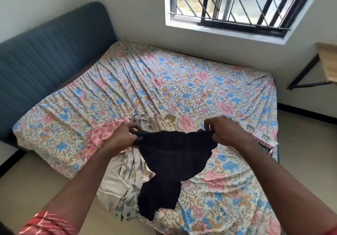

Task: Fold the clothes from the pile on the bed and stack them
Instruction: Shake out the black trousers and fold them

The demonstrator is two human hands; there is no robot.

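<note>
Both hands, left hand and right hand, pinch the black garment by its top edge, fingers curled on the cloth. Held spread above the pile on the bed, it hangs flat, probably for folding.

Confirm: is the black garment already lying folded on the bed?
No. Both the left hand and right hand hold the black garment up by its top edge, unfolded.

Bright daylight enters through the far window; soft shadows, wide-angle bending at edges, near sleeve blurred.
</note>
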